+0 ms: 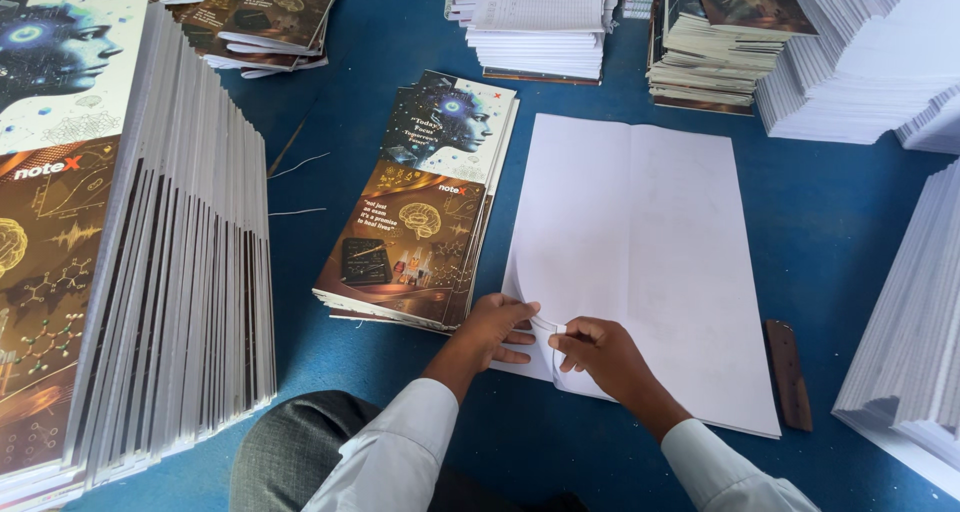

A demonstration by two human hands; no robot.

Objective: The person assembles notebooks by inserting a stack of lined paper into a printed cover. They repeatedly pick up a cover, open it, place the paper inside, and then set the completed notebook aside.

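A large white sheet stack (640, 242) lies open and flat on the blue floor cloth (350, 132). My left hand (497, 330) and my right hand (600, 357) meet at its near left corner, and both pinch the curled-up corner of the top sheet (535, 317). Just left of the sheets lies a small pile of printed notebook covers (420, 202) with a dark illustrated design.
A tall leaning stack of bound notebooks (150, 262) fills the left side. More white paper stacks stand at the right (910, 322) and along the back (540, 27). A dark wooden strip (788, 372) lies beside the sheets. My knee (300, 452) is in front.
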